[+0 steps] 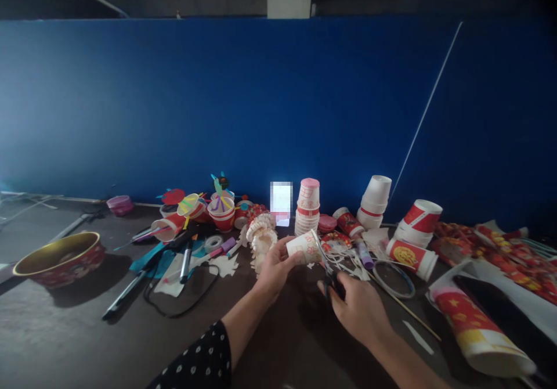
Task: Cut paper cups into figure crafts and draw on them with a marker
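My left hand (277,263) is closed around a white paper cup (302,248) with red and yellowish drawing on it, tilted on its side with the rim toward the right. In my right hand (359,305) is a pair of dark-handled scissors (334,287), its fingers through the handles. The scissor blades reach up to the cup's rim; whether they are cutting the paper I cannot tell. Behind the cup stands a stack of paper cups (307,218) with red drawing and a pink top. Just left of my left hand lies a cream ruffled paper piece (261,235).
A red bowl with gold rim (61,261) stands at the left. Markers (186,261), a tape roll (213,243) and decorated cups (221,212) crowd the left middle. At the right are more cups (411,255), a wooden stick (409,309), a red-and-yellow cup (483,331) and a black phone (505,308).
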The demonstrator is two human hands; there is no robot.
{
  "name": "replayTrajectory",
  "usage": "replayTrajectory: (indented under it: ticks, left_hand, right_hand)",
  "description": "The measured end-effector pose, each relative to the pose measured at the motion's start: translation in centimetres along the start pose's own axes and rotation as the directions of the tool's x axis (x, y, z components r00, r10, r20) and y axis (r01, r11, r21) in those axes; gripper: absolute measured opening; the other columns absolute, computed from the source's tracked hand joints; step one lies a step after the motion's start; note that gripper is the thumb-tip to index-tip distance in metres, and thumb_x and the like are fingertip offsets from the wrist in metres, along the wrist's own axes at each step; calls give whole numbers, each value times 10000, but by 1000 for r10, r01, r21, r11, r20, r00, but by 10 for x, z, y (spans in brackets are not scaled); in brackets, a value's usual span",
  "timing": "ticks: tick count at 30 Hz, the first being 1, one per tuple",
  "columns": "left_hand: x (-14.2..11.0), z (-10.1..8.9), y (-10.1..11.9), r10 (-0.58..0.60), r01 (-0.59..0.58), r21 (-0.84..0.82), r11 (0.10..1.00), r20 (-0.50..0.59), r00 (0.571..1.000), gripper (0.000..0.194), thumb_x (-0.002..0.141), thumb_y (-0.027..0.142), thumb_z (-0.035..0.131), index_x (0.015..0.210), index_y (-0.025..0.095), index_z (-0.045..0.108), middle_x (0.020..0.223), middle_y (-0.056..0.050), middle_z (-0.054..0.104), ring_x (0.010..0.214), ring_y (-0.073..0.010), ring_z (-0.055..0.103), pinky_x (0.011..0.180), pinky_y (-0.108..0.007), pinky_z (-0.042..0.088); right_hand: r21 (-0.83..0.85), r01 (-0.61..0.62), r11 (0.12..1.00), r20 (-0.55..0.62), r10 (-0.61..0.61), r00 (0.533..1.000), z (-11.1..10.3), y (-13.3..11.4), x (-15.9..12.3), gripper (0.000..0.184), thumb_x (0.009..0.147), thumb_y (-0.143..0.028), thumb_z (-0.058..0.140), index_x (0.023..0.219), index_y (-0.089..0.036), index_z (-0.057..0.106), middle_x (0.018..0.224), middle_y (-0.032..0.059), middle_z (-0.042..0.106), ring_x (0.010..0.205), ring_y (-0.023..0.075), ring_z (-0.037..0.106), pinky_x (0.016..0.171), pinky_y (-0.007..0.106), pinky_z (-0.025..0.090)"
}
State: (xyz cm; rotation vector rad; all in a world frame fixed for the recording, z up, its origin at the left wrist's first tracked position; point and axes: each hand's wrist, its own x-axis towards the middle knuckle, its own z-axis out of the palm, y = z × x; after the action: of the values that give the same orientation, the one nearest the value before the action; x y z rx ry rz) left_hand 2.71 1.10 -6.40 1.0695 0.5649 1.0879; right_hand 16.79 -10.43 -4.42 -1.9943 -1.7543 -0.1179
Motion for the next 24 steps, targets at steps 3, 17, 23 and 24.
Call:
replayTrajectory:
  ticks: [3, 17, 23, 24]
  left_hand:
    - [0, 0, -1, -2, 2, 14, 1000, 4, 1000, 495, 588, 290, 715, 1024, 151, 525, 925, -71, 629, 730, -148, 584, 582, -211, 434]
    - [-1, 2, 7, 60, -59, 35, 998, -19, 998, 518, 556, 260, 734, 1017, 165, 518, 936, -72, 632, 838, -179, 582, 722, -269, 452]
    - [0, 1, 6, 87, -87, 34, 996, -23, 996, 497, 571, 248, 721, 1014, 172, 511, 945, -71, 627, 837, -179, 586, 730, -277, 453]
    - [1, 1, 5, 90, -89, 32, 996, -21, 996, 492, 574, 245, 717, 1014, 170, 510, 944, -72, 626, 837, -180, 588, 733, -281, 454]
  right_hand:
    - [12, 0, 1000, 0, 0, 1000, 0, 0, 0, 309, 819, -428, 411, 659, -195, 536, 573, 33, 635, 541, 172, 592, 497, 251, 286]
    - [22, 14, 1000, 3, -14, 1000, -1, -3, 1, 338, 827, -424, 384, 622, -196, 525, 535, 35, 622, 514, 167, 578, 485, 246, 293]
    - [15, 19, 1000, 12, -19, 1000, -2, -3, 0, 342, 834, -426, 381, 626, -198, 528, 536, 33, 623, 513, 165, 580, 481, 241, 297]
    - [15, 20, 1000, 14, -20, 1000, -2, -3, 1, 341, 835, -424, 381, 630, -197, 532, 539, 34, 625, 517, 167, 584, 481, 241, 299]
